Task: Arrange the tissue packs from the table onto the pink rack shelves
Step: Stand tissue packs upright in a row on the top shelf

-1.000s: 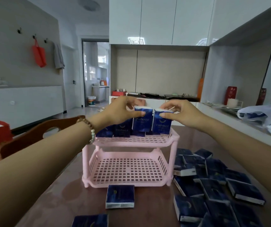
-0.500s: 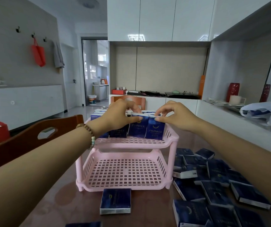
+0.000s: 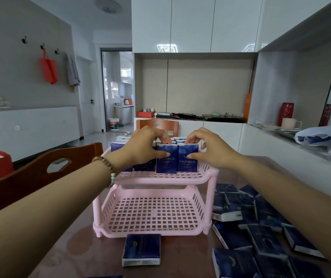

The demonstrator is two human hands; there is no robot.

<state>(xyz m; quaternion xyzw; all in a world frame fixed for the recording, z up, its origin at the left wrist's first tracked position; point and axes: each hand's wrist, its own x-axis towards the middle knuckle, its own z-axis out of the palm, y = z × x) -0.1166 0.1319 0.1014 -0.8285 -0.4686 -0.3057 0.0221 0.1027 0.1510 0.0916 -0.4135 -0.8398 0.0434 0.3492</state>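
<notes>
The left hand [image 3: 142,146] has its grip round one upright tissue pack [image 3: 166,162] on the top shelf of the pink rack [image 3: 166,179]. The right hand [image 3: 210,149] has its grip pinching the neighbouring pack [image 3: 187,160], which touches the first. This looks like the seating step. Next: let go, then reach right for the loose packs [image 3: 260,227] on the counter [image 3: 180,257].

You can read "TWINKLE", pale letters, on front face of left front pack [image 3: 166,159] standing on upper shelf [image 3: 160,175]. Same word "TWINKLE" on right front pack [image 3: 188,162] just beside it. Small lines under each word too fine to read. Print on flat pack [image 3: 141,247] nearest to you blurred, not readable.
</notes>
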